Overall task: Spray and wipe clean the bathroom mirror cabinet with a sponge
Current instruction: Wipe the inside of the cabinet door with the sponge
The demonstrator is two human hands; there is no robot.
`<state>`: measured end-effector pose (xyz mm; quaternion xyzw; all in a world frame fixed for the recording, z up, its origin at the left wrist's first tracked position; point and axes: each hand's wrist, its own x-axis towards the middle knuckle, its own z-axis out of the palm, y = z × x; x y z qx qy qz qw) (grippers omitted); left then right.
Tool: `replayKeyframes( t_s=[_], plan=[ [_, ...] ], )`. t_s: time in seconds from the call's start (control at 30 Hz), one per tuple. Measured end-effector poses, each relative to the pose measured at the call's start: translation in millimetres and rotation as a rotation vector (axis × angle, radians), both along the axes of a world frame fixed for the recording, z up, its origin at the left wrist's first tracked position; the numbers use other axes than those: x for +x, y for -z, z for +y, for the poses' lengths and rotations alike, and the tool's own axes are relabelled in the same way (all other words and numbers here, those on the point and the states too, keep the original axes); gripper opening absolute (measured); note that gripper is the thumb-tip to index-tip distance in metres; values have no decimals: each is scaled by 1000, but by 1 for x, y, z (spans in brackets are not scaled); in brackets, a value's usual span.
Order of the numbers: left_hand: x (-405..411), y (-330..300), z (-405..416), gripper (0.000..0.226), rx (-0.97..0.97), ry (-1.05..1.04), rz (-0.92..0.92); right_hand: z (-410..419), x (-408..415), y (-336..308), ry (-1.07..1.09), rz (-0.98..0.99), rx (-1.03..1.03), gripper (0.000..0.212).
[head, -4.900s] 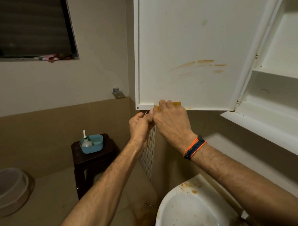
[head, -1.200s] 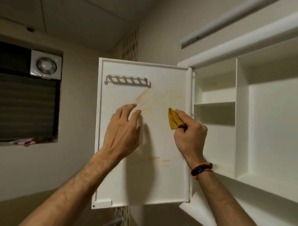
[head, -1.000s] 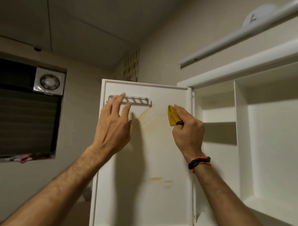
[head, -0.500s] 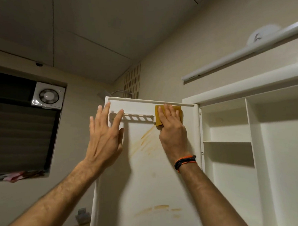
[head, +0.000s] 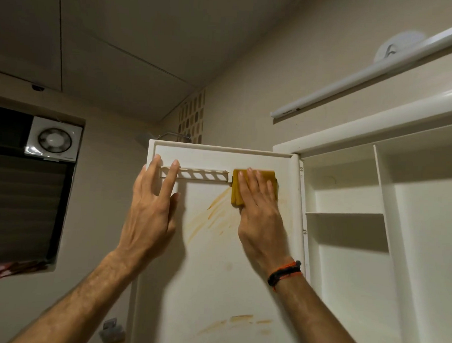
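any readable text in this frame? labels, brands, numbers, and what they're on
None readable.
Exhaust fan: no legible brand or marking on its housing.
Round white fitting above the light bar: a dark curved mark, blurred, not readable as a letter or logo.
Open cabinet door, yellow sponge and cabinet shelves: no print, only orange-brown stains on the door.
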<state>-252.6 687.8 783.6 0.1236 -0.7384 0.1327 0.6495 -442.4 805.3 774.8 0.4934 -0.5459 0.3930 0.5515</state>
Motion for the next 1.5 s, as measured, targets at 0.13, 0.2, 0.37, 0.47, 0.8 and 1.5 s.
replayKeyframes(
  t_s=[0.13,0.2,0.37,0.47,0.8,1.5],
  plan=[
    [0,1,1,59,-13,-4,4,2,-3,27,11,-8,15,69],
    [-1,0,1,59,-18,-10,4,1,0,21,10,-11,24,64],
    [-1,1,-1,59,-15,-7,1,-3,0,-14,19,-17,39,63],
    [-3,1,-2,59,-20,-10,14,-4,-6,-25,24,21,35,55],
    [-4,2,-3,57,-28,-11,21,14,-32,-35,-1,-118,-48,54],
    [-5,2,-7,57,-33,-5,23,17,-27,-8,-87,-166,-54,54]
  ],
)
